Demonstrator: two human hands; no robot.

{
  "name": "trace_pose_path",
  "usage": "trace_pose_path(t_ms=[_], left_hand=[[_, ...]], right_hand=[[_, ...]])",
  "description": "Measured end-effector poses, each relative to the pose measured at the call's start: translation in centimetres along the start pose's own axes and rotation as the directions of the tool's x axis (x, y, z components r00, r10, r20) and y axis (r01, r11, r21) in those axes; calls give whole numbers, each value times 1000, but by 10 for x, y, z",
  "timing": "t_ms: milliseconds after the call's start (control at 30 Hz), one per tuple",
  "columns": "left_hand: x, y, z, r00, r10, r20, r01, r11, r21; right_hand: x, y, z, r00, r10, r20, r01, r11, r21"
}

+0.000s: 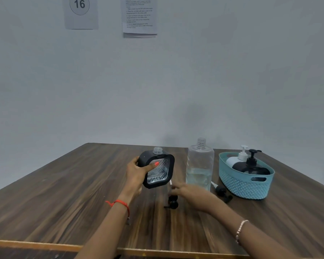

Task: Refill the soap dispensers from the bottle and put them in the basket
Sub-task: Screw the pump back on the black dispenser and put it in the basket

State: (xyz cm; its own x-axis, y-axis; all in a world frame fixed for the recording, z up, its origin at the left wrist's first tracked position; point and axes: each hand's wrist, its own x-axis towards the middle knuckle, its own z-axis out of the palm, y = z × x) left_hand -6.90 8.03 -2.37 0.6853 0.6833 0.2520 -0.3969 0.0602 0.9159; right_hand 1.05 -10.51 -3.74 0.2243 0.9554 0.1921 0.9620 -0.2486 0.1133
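Left hand (137, 174) grips uncapped black dispenser (158, 170), tilted off table (64, 193) — right hand (187, 192) at loose pump (173, 201), blurred, grip unclear

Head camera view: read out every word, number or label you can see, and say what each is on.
"16": inside a circle on the grey sheet on the wall.
Lines of text on the printed sheet beside it: too small and blurred to read.
No readable label on the bottle, held dispenser or basket.

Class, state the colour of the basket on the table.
The basket is teal, with a woven-look wall; clearest in the head view.
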Motion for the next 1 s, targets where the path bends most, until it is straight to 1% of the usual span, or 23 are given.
trace_pose_path(t_ms=[67,300,367,433,533,600,667,700,733,800,833,867,933,1000], left_hand=[[-3,2,-1,1000,4,13,-4,1000,-7],[-11,12,-7,1000,26,0,-26,999,-28],[-12,14,-9,1000,23,-7,-23,999,-34],[-13,15,-10,1000,19,-9,-19,999,-36],[-15,16,-11,1000,20,-10,-20,999,-32],[-15,16,-13,1000,24,-10,-24,999,-38],[-14,18,-16,1000,28,-9,-28,998,-52],[-13,19,-18,999,32,-7,-32,998,-52],[-12,20,-19,999,36,-6,-36,998,-47],[-11,22,-19,999,34,-1,-34,999,-37],[-11,22,-19,999,32,3,-32,999,-36],[-12,23,-18,1000,30,5,-30,999,-35],[-13,23,-16,999,32,9,-32,999,-37],[-15,23,-13,999,43,25,-42,998,-43]], right_hand=[[3,-3,14,998,10,54,-8,999,-34],[16,-6,22,999,-40,-7,38,979,-202],[18,-2,22,998,-58,6,58,979,-198],[19,0,22,999,-43,25,47,983,-178],[23,1,24,999,-50,-22,44,979,-197],[27,5,23,996,-36,-85,25,992,-123],[30,8,14,982,37,-184,-26,998,62],[32,8,7,963,95,-253,-51,983,176],[35,9,-4,927,176,-330,-81,956,283],[40,9,-32,806,373,-460,-145,877,457],[43,8,-50,739,461,-492,-158,828,538],[45,7,-68,678,522,-517,-136,780,611],[47,5,-106,589,565,-578,-14,722,692],[46,0,-138,550,555,-625,95,701,706]])
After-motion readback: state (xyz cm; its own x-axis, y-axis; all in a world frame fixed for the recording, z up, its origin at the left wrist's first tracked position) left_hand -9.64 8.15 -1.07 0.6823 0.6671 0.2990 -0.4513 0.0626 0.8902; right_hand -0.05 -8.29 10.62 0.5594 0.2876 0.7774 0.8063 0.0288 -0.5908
